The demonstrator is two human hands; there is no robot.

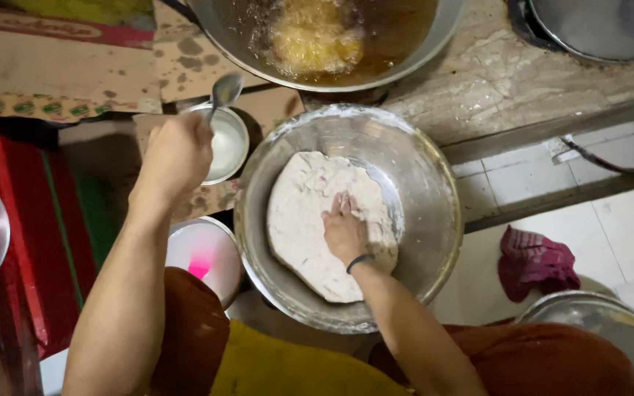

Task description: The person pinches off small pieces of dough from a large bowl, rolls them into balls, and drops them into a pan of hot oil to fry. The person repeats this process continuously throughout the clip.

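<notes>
While the right hand (pixel 345 235) lay flat, fingers spread, pressing the pale, floury dough (pixel 310 220) down inside the wide steel bowl (pixel 434 220), the left hand (pixel 177 150) kept a closed grip on a shiny metal spoon (pixel 224 91) held over a small white-filled cup (pixel 232 143). Beyond them, batter fried in a pan of oil (pixel 398 29).

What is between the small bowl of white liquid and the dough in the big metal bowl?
In the head view, only the big bowl's floury rim separates the small bowl from the dough.
</notes>
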